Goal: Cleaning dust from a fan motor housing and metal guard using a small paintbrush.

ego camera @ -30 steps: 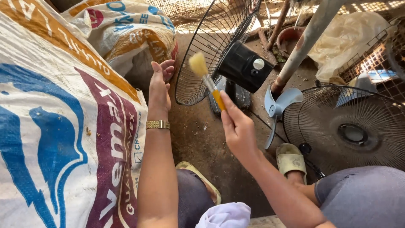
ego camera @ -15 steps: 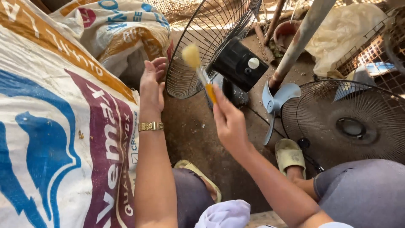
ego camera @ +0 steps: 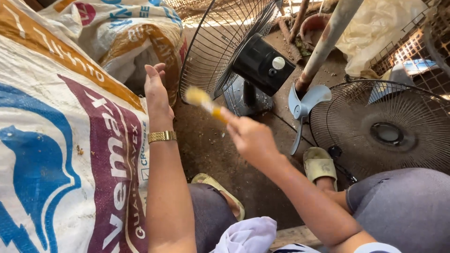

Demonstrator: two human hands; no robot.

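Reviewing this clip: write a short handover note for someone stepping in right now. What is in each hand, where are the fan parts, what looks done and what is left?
Right hand: shut on a yellow-handled paintbrush, bristles raised toward the fan guard; the brush is blurred.
Left hand: open, fingers up, beside the rim of the wire fan guard, touch unclear.
Parts: the guard sits on the black fan motor housing, standing on the dirt floor. The pale blue fan blade lies off, beside a pole. A second grille lies flat on the right.
Done: fan taken apart.
Left: how clean the guard is cannot be judged; fan not reassembled.
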